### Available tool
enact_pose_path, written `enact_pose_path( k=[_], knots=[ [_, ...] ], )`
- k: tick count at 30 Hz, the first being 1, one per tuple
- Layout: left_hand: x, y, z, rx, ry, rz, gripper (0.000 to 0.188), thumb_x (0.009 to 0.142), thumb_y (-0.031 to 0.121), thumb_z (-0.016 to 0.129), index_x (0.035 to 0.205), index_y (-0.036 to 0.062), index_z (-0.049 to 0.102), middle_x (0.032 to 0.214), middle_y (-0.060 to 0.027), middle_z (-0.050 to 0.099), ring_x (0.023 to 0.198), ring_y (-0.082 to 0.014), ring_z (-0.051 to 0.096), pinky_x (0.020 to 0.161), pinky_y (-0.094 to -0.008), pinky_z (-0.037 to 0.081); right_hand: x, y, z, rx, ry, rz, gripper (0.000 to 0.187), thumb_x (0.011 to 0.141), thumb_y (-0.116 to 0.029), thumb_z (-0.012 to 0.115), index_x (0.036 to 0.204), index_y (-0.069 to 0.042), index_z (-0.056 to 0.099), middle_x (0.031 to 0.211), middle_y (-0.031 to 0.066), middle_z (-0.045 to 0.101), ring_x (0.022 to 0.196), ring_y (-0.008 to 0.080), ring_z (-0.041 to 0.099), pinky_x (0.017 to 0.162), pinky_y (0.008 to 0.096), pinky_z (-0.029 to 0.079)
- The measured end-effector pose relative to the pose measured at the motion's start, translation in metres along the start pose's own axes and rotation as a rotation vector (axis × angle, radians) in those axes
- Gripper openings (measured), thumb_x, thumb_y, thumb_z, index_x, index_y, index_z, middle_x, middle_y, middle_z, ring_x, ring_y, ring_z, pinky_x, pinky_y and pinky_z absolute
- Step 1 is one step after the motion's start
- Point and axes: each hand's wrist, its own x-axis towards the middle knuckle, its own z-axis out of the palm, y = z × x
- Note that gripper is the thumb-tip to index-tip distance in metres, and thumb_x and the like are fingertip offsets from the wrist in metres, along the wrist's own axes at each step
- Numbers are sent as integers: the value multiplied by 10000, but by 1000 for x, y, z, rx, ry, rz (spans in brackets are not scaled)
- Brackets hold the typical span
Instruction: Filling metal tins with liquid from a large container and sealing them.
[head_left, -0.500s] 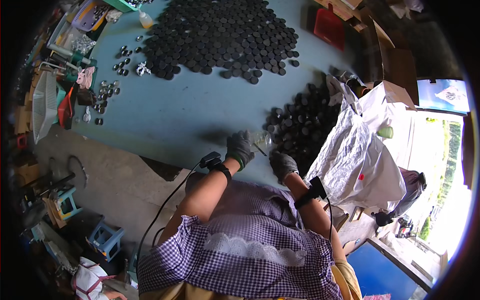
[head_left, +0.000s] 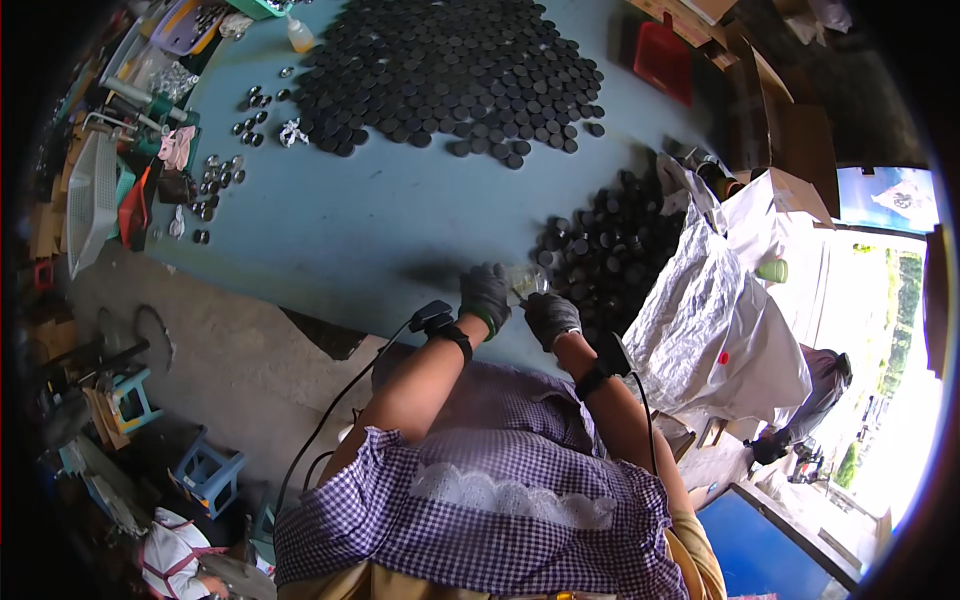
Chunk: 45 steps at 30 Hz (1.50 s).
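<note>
Over the blue table [head_left: 340, 230], left hand [head_left: 484, 298] is gripping a clear container [head_left: 526, 281] beside piled black caps [head_left: 612, 232], right hand [head_left: 552, 318] sitting close, its finger closure unclear, a slipping grip possibly scattering caps.

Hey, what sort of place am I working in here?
Probably a small workshop or assembly area. The wide blue-grey worktable carries a large spread of dark round pieces, with a jumbled heap of dark pieces nearer you, and a cardboard box stands off to the right.
</note>
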Motion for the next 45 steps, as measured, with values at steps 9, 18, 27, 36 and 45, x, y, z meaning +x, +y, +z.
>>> enact_pose_path(
  k=[9,18,27,36,45],
  knots=[
    [3,5,-7,5,-75,-98,670,576,269,754,1136,97,428,1066,-119,489,1003,-296,497,846,-422,396,5,4,8,-125,-26,-148,319,839,-324,459,780,-65,635,707,150,626,632,311,609,560,424,461],
    [10,1,-5,5,-167,-81,833,534,373,777,1213,68,403,1118,-158,478,1025,-313,495,888,-428,389,2,0,3,-62,-83,-130,294,828,-292,462,767,-59,631,669,146,619,592,299,605,537,407,461],
    [9,2,-13,-22,-190,-73,727,546,336,787,1136,94,437,1105,-138,499,1045,-316,496,884,-432,393,-4,-2,2,-37,-35,-118,273,823,-281,464,769,-65,622,689,141,617,634,307,604,554,414,461],
    [14,-10,4,-150,-148,-58,760,512,343,779,1131,68,436,1067,-148,519,997,-306,521,870,-418,410,-20,24,9,219,315,-177,304,816,-340,510,898,-48,534,625,173,573,623,375,576,584,457,441],
    [-10,-7,3,-140,255,188,760,589,348,730,1250,112,440,1191,-176,436,1088,-325,422,912,-418,331,-28,87,75,656,46,19,280,803,-163,501,1070,-89,537,828,135,590,698,301,593,600,434,455]
  ],
)
